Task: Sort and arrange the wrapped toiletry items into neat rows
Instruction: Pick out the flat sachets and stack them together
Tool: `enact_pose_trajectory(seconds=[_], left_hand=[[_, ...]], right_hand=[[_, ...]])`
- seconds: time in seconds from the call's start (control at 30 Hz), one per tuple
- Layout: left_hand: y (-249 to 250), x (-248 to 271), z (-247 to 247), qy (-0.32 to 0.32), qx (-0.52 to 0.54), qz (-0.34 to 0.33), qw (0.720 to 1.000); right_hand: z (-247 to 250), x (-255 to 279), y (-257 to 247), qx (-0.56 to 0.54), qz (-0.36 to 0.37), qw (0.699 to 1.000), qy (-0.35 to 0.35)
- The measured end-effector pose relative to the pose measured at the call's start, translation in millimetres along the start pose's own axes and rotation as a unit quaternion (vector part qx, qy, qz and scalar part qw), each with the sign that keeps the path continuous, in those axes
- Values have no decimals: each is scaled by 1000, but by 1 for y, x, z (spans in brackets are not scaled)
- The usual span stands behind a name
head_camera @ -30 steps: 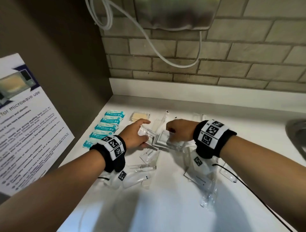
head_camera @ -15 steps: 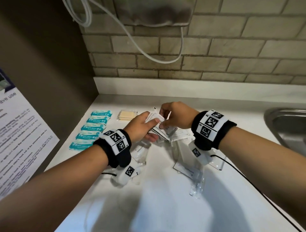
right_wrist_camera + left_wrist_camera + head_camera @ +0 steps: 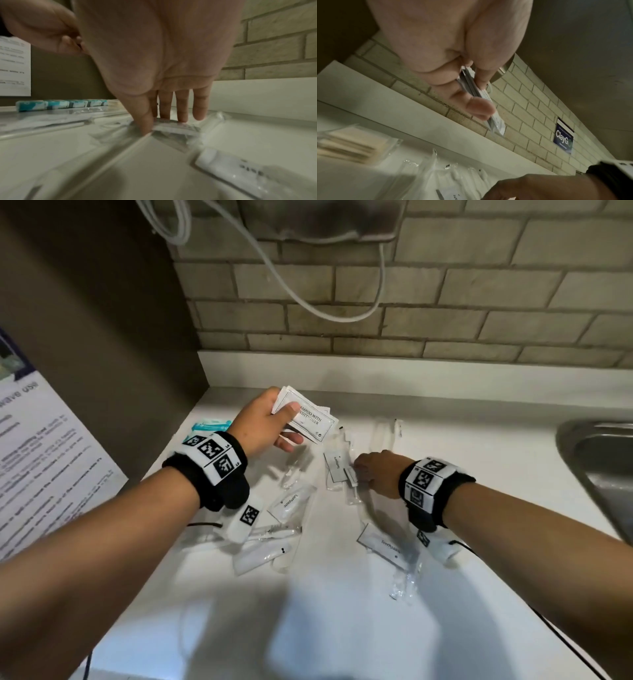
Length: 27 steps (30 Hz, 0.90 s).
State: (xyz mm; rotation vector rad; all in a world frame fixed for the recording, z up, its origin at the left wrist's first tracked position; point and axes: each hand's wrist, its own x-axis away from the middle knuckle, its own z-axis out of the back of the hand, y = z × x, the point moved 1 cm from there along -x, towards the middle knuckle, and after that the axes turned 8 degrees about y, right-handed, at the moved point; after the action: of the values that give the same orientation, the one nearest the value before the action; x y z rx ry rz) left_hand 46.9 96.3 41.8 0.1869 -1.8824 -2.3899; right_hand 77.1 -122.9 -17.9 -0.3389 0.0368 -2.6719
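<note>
My left hand (image 3: 270, 422) holds a small stack of white shampoo sachets (image 3: 308, 419) above the counter, thumb on top and fingers underneath; the left wrist view shows the stack of sachets (image 3: 481, 94) edge-on in that pinch. My right hand (image 3: 371, 474) is down on the white counter (image 3: 342, 594), its thumb and fingertips (image 3: 147, 121) closing on a clear-wrapped white item (image 3: 173, 126) lying in the pile. More clear-wrapped toothpaste tubes (image 3: 291, 503) and toothbrushes lie scattered between my arms. A row of teal packets (image 3: 61, 104) lines the left edge.
A steel sink (image 3: 603, 474) opens at the right. A brick wall with a hanging white cable (image 3: 291, 289) stands behind. A dark side panel with a printed notice (image 3: 41, 467) bounds the left. A pack of beige sticks (image 3: 351, 146) lies near the back.
My left hand has lifted the sachet stack up and left, away from the right hand. The right hand has let go of the stack and dropped to the wrapped items on the counter.
</note>
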Motion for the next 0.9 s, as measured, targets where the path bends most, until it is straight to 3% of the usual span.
enact_pose_trajectory(seconds=[0.13,0.23,0.4,0.53,0.77,0.9], left_hand=[[-4,1,6,9,14,3,1000],[-10,2,4,7,6,13,1000],[-20,-1,-9,-4,5,17,1000],[-16,-3,-27,-17,33,2,999],[-4,-12,-72,-61,51,-15,997],[1,-12,-92,-66,60,-6,996]], right_hand=[[0,-3,-1,44,1,999,33],[7,-2,0,-8,10,998,60],[42,8,22,-145,-48,985,85],[69,17,53,-98,-90,982,132],[55,40,79,-30,-130,991,18],[34,54,91,-75,-151,985,-47]])
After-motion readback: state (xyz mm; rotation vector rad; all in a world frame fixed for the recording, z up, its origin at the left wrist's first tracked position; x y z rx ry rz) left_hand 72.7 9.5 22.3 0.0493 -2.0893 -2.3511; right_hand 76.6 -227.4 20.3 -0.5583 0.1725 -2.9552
